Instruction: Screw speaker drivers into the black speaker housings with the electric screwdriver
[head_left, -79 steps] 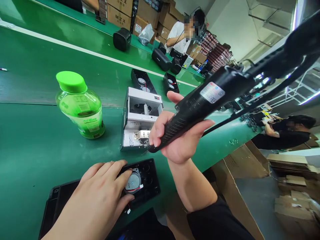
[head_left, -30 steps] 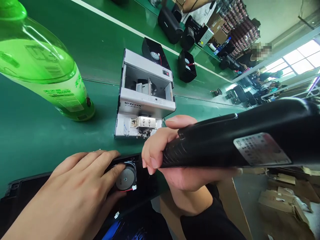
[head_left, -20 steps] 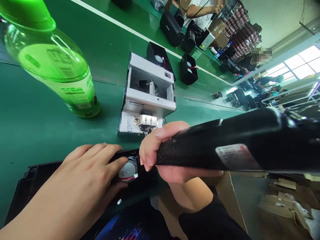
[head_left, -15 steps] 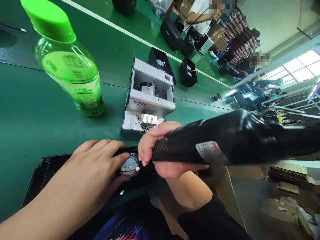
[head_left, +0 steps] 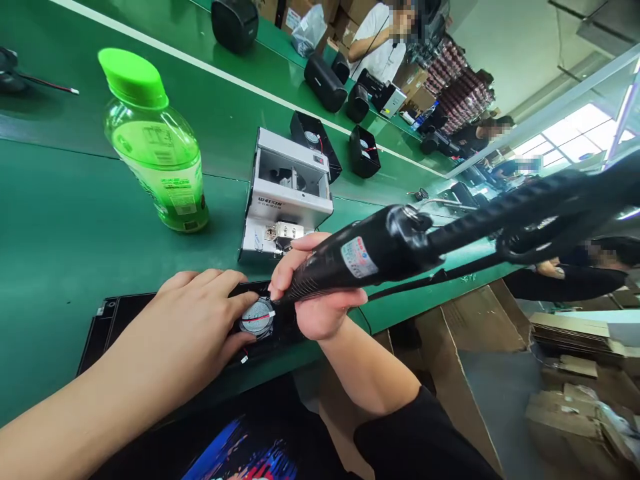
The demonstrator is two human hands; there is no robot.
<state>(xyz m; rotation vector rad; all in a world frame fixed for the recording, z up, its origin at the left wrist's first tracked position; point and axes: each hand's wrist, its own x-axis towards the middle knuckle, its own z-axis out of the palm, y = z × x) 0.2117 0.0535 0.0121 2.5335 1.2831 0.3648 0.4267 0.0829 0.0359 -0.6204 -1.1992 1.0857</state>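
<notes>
My right hand (head_left: 320,300) is wrapped round a black electric screwdriver (head_left: 367,250) with a silver label and a cable at its back end. Its tip points down at the right edge of a round speaker driver (head_left: 257,319); the bit itself is hidden. The driver lies in a long black speaker housing (head_left: 117,320), a red and black lead with a white plug across its back. My left hand (head_left: 200,320) reaches over the housing, thumb and forefinger gripping the driver from either side. A second white plug (head_left: 245,359) hangs at the housing's near edge.
A green drink bottle (head_left: 157,147) and a grey screw feeder (head_left: 285,193) stand beyond my hands. Black housings with drivers (head_left: 315,143) lie behind the feeder. Cardboard boxes (head_left: 470,387) are at the right. Co-workers sit along the bench.
The screwdriver's rear end has swung away from the camera, so its cable shows more. My left hand stays on the driver. The view has shifted somewhat.
</notes>
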